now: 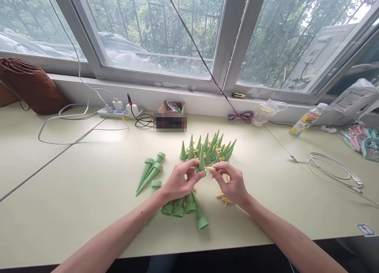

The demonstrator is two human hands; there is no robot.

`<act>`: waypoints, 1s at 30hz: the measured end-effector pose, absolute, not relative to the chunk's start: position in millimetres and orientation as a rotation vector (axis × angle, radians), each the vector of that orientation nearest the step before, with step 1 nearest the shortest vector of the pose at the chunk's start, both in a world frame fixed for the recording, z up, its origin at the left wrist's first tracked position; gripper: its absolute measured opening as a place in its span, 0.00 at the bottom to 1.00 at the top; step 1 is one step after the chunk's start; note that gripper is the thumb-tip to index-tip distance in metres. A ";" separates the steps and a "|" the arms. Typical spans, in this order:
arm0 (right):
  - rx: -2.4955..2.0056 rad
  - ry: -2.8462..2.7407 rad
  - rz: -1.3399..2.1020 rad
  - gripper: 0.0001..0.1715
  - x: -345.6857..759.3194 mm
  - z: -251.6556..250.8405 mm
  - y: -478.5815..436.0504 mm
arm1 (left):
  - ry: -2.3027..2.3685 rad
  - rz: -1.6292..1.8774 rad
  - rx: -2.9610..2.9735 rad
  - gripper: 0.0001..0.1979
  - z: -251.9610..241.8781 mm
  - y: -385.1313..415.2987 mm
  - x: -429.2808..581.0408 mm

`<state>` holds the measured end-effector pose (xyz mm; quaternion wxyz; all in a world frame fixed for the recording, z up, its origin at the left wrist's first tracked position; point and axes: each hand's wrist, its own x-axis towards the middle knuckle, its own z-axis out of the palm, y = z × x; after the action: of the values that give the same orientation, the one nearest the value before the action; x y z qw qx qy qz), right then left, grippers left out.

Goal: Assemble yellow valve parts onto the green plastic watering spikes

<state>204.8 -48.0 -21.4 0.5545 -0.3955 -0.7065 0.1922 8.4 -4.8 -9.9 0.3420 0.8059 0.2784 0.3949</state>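
My left hand (181,182) grips a green plastic watering spike (201,158), its point upward, between thumb and fingers. A small pale-yellow peg (210,168) is pinched in my right hand (233,183), its end close against the spike's side; whether it is inserted I cannot tell. Just behind the hands stands a cluster of upright green spikes (212,152) with yellow pieces among them. Several more spikes (148,171) lie left of my left hand, and others (178,211) lie below it with wide ends toward me. Loose yellow pegs (225,199) are heaped under my right hand, partly hidden.
Along the windowsill side are a power strip (114,113), a small open cardboard box (166,107), bundled red-blue wires (241,116) and a bottle (307,120). A coiled white cable (334,168) and bagged pink and teal items (363,141) lie right; a brown bag (32,85) sits left.
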 end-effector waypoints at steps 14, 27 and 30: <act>-0.995 -1.670 0.528 0.07 205.5 -24.8 -44.8 | 0.785 1.073 2.223 0.06 -12.8 -3.3 7.5; -1.021 -1.736 0.584 0.13 208.5 -24.0 -43.1 | 0.785 1.056 2.315 0.07 -17.7 -2.0 5.7; -1.019 -1.732 0.589 0.13 207.8 -23.5 -43.1 | 0.792 1.050 2.290 0.07 -16.2 -2.2 6.2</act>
<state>207.8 -43.1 -23.5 0.5000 -0.4214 -0.7164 0.2434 6.2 -2.2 -16.2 0.2477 0.8402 0.2905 0.3850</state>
